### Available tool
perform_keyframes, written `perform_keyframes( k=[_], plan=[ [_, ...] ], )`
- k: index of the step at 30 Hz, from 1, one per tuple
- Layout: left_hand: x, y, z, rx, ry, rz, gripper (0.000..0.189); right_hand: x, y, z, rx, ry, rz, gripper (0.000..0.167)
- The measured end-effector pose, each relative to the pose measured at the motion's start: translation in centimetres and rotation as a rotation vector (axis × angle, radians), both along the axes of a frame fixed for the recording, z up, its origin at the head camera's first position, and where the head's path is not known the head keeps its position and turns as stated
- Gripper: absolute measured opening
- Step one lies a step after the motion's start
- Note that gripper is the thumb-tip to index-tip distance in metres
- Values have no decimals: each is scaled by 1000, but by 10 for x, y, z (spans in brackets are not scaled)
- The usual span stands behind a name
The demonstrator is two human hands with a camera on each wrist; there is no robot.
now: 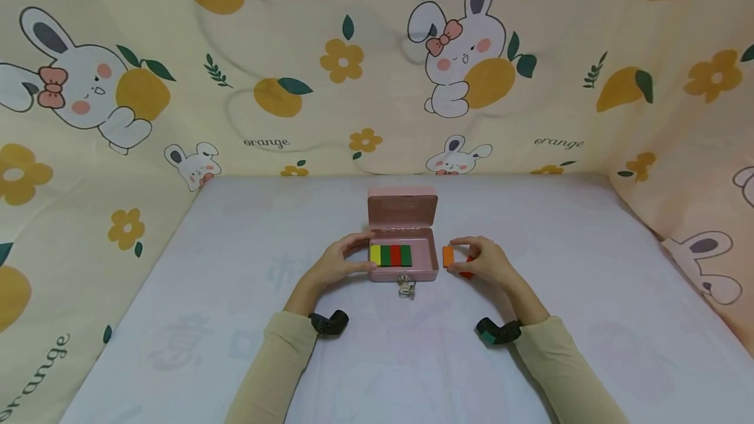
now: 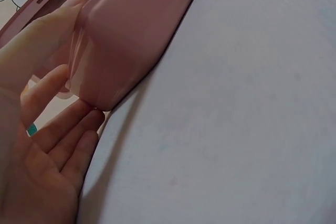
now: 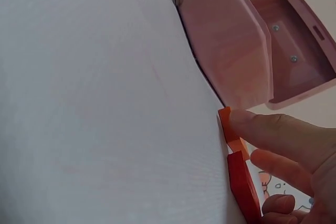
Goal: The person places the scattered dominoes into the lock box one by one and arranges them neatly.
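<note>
A pink cash box (image 1: pixel 423 255) stands in the middle of the table with its lid (image 1: pixel 402 210) raised. Yellow, green and red blocks (image 1: pixel 395 255) fill the left part of it in a row. My left hand (image 1: pixel 334 260) grips the box's left end, thumb at the front corner and fingers toward the back. Just right of the box, my right hand (image 1: pixel 489 262) pinches an orange block (image 3: pixel 229 125) between thumb and forefinger, low over the table. Under that hand lies a red block (image 3: pixel 243 184), partly hidden by the fingers in the head view.
Keys (image 1: pixel 406 289) hang from the lock at the box's front. The white-covered table (image 1: pixel 389 358) reaches back to a cloth (image 1: pixel 377 103) printed with rabbits and oranges, which also rises at both sides. A dark wrist device (image 1: pixel 497 331) sits at each cuff.
</note>
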State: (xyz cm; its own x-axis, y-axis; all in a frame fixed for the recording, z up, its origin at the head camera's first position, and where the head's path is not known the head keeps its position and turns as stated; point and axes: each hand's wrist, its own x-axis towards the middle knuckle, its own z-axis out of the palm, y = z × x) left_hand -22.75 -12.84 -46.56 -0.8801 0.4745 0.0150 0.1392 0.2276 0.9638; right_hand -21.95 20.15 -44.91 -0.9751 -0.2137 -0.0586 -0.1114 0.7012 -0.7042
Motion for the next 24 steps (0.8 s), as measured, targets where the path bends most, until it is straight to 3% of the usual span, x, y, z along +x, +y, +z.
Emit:
perform_keyframes(
  k=[24],
  plan=[
    [-2, 0, -5, -2, 45, -32, 65, 0, -2, -2, 47, -38, -21, 51]
  ],
)
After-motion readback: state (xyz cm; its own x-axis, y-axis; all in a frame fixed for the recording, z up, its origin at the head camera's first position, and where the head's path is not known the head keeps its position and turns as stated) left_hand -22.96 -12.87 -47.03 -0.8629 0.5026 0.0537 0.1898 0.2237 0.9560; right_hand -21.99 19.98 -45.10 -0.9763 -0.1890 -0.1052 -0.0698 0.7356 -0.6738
